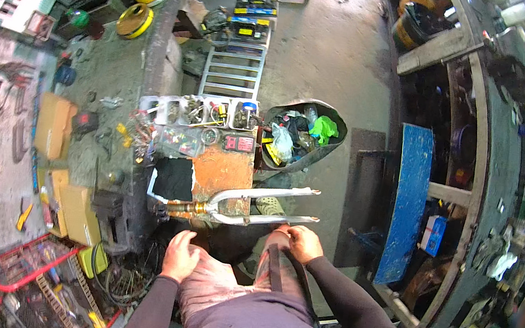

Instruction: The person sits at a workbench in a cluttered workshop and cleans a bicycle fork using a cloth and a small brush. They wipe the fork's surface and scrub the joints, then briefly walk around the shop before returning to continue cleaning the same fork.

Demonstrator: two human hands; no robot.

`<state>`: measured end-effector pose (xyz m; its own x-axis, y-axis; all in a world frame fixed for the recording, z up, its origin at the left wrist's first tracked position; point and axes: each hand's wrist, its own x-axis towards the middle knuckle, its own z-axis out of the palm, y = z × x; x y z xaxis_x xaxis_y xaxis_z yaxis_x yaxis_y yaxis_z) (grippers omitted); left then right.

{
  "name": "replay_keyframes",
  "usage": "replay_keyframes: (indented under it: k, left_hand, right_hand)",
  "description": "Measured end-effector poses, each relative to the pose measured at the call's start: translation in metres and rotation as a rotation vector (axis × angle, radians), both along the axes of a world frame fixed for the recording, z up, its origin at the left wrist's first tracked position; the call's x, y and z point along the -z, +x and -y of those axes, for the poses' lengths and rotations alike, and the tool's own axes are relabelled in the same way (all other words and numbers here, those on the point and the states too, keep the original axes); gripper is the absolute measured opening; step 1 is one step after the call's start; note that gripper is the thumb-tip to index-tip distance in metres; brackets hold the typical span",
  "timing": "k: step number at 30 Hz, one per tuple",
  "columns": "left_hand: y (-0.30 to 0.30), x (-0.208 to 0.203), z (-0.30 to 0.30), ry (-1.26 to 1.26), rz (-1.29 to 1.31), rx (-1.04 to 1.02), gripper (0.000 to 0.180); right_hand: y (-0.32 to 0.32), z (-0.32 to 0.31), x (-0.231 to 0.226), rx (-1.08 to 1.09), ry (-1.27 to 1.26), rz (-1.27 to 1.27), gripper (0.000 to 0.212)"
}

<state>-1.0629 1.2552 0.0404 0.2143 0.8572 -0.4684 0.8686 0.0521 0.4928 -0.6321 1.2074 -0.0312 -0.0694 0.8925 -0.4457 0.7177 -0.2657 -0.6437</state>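
Observation:
A white bicycle fork [241, 196] lies sideways in front of me, its two legs pointing right. Its brass-coloured crown end and steerer tube point left, over the edge of a small orange-topped bench [224, 168]. My left hand [181, 256] rests on my left thigh, fingers apart, holding nothing. Over my right knee, just below the tip of the nearer fork leg, my right hand [305, 244] has its fingers bent together. Whatever lies between those fingertips, if anything, is too small to make out. Neither hand visibly grips the fork.
Clear bins of small parts [195, 112] line the bench's far side. Beyond it stands a bag of rubbish [300, 136]. A blue board [407, 206] leans at the right shelving. Cardboard pieces [79, 211] and a red-rimmed tool tray [48, 281] lie left.

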Motion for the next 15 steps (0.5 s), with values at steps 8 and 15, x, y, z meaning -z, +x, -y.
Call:
replay_keyframes:
  k: [8, 15]
  left_hand:
    - [0.021, 0.166, -0.068, 0.173, 0.030, 0.446, 0.108]
    - [0.004, 0.215, -0.051, 0.445, 0.071, 0.451, 0.120]
  right_hand:
    - [-0.015, -0.008, 0.080, 0.225, 0.428, 0.228, 0.032]
    - [-0.027, 0.016, 0.127, 0.029, 0.641, 0.419, 0.041]
